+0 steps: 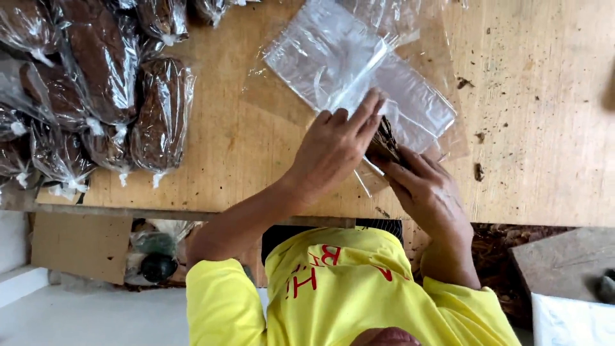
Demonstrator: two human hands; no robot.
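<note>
Both hands, left hand (333,150) and right hand (423,186), gripping a clear bag (359,70) over crumb-strewn plywood table (538,115).

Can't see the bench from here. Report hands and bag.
Left hand holds clear bag open. Right hand pushes brown material in. Filled bags piled apart.
</note>
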